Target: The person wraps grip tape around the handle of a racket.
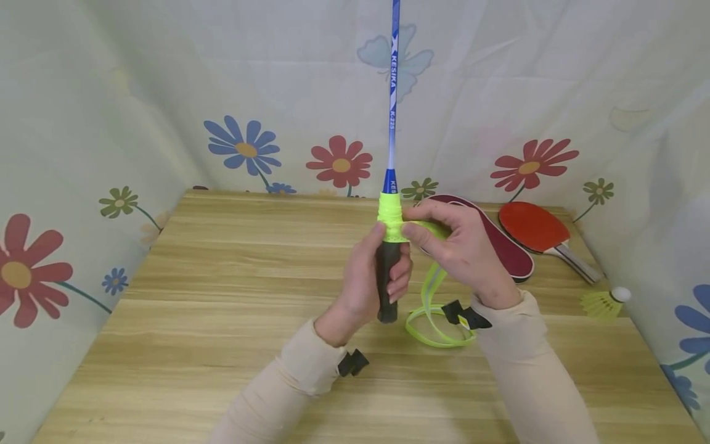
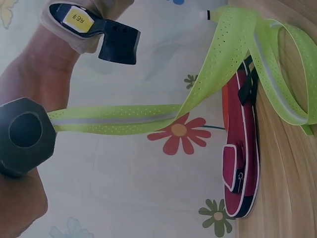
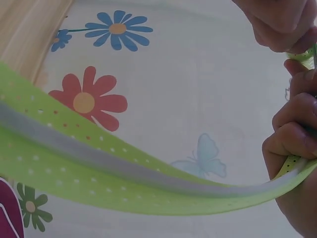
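A blue badminton racket stands upright in the head view, its head out of frame. My left hand grips its black handle, thumb up beside the wrapped part. Neon-yellow overgrip tape covers the upper handle in overlapping turns. My right hand pinches the tape right beside the handle. From there the loose tape hangs into a loop on the table. The left wrist view faces the handle's butt end, with perforated tape running out sideways. A grey stripe marks the tape in the right wrist view.
A dark red paddle case lies behind my right hand. To its right are a red table tennis paddle and a yellow shuttlecock near the table's right edge. Flowered cloth hangs around the wooden table.
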`<state>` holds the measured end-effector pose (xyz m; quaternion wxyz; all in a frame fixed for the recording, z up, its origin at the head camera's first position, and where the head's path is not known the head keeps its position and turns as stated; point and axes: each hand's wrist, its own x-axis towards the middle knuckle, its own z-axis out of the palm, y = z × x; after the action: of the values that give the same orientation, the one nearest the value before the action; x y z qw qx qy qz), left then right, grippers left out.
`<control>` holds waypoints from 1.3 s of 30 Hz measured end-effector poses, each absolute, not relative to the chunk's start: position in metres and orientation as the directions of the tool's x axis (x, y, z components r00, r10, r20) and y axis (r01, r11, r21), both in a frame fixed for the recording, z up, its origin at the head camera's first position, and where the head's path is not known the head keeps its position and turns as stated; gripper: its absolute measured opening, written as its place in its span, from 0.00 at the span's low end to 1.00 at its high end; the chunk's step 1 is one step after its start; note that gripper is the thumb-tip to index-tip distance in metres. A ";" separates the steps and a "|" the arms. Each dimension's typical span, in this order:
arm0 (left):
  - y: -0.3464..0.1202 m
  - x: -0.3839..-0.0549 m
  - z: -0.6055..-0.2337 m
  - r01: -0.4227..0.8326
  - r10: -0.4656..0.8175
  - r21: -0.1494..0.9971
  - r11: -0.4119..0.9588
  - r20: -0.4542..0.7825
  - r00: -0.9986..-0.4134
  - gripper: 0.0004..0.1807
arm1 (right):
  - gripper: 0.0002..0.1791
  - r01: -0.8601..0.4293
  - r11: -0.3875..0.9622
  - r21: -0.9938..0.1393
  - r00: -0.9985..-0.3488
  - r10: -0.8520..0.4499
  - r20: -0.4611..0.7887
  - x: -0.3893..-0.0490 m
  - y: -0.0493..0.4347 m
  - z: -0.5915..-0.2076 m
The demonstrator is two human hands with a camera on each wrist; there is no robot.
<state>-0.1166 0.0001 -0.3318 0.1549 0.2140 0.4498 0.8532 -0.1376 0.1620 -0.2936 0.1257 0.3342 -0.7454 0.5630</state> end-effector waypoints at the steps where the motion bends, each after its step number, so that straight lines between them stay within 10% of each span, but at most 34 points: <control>1: 0.000 -0.116 -0.331 -0.081 0.468 0.827 -0.556 0.231 -0.853 0.25 | 0.12 -0.640 0.138 -0.756 -0.743 -0.359 0.564 -0.138 0.162 -0.294; 26: 0.000 -0.115 -0.328 -0.126 0.597 0.791 -0.599 0.336 -0.728 0.21 | 0.09 -0.685 0.140 -0.715 -0.690 -0.437 0.577 -0.137 0.165 -0.292; 39: 0.003 -0.113 -0.338 -0.007 0.381 0.959 -0.283 0.105 -0.919 0.33 | 0.15 -0.703 0.265 -0.660 -0.710 -0.210 0.672 -0.134 0.167 -0.289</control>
<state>-0.1131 0.0028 -0.3380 0.1236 0.1594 0.5860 0.7848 -0.1339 0.1672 -0.2894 0.2340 0.3001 -0.7602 0.5266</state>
